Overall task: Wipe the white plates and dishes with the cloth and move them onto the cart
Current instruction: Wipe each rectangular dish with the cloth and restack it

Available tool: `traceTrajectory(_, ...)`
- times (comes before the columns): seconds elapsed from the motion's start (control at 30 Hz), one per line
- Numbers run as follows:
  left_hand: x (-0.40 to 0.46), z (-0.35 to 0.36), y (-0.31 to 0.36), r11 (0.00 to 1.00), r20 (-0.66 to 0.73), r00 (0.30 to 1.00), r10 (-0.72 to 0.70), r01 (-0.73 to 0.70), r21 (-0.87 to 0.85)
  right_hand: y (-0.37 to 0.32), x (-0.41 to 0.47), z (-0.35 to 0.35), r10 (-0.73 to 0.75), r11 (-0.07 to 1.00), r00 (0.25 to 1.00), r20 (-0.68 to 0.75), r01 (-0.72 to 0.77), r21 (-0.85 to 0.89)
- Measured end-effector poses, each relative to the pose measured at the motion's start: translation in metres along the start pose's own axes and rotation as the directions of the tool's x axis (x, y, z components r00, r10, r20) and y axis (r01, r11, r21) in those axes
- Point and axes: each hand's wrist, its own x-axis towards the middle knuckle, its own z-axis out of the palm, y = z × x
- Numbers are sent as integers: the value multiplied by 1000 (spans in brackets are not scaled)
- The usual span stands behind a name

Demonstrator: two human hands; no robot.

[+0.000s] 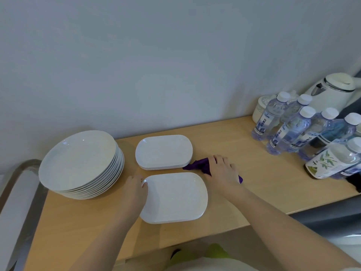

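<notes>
A tall stack of round white plates (pixel 80 163) stands at the left of the wooden table (pixel 254 173). Behind the middle lies a low stack of white oblong dishes (pixel 164 151). Nearer me is a larger white oblong dish (pixel 175 198), apparently on top of one or two more. My left hand (pixel 135 189) grips its left rim, thumb on the upper side. My right hand (pixel 221 170) lies over a purple cloth (pixel 199 165) on the table, just right of the dishes, fingers curled on it. The metal cart (pixel 21 192) shows at the far left edge.
Several water bottles (pixel 289 130) crowd the right end of the table, with a labelled bottle (pixel 330 163) lying nearest me. A white kettle (pixel 332 92) and a white jar (pixel 260 110) stand behind them against the wall. The table's front edge runs close to my body.
</notes>
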Motion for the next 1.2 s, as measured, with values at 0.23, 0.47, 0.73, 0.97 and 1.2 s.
traceTrajectory(0.23, 5, 5, -10, 990, 1, 1000, -23, 23, -141, 18, 4, 10, 73, 985, 996, -43, -65, 158)
traceTrajectory(0.47, 6, 3, -19, 970, 53, 998, -39, 51, -237, 25, 2, -23, 376, 386, 927, 9, -165, 908)
traceTrajectory(0.73, 2, -7, -24, 944, 111, 994, 19, 19, -330, -39, -28, -72, 203, 129, 979, 4, -30, 991)
traceTrajectory(0.97, -3, -16, -23, 888, 94, 992, 84, -31, -458, -129, -50, -35, -60, 428, 998, 20, 8, 904)
traceTrajectory(1.2, -2, -16, -31, 899, 111, 991, 77, -21, -438, -167, -56, 8, -265, 820, 963, -40, 247, 516)
